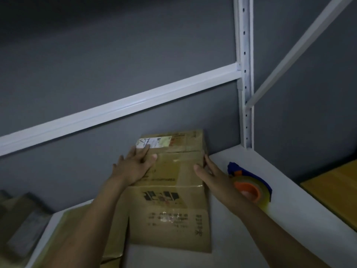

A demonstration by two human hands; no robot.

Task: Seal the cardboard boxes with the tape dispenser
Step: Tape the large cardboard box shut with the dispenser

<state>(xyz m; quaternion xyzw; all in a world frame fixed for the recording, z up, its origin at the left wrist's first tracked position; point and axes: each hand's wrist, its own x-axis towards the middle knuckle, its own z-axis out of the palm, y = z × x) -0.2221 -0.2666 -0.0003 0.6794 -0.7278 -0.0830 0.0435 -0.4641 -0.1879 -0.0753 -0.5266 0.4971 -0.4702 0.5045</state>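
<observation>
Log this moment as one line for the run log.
left hand: flat on brown cardboard box top | right hand: against box's right edge | blue-orange tape dispenser: on white shelf, unheld

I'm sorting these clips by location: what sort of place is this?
Probably a storeroom or packing area: white metal shelving with slotted uprights, a printed cardboard box on the shelf, and a tape dispenser beside it.

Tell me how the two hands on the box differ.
The left hand lies flat on top of the cardboard box, fingertips at the white label; the right hand stands edgewise at its right edge, thumb over the top. The right hand is beside the tape dispenser; the left hand is not. Both have straight fingers.
</observation>
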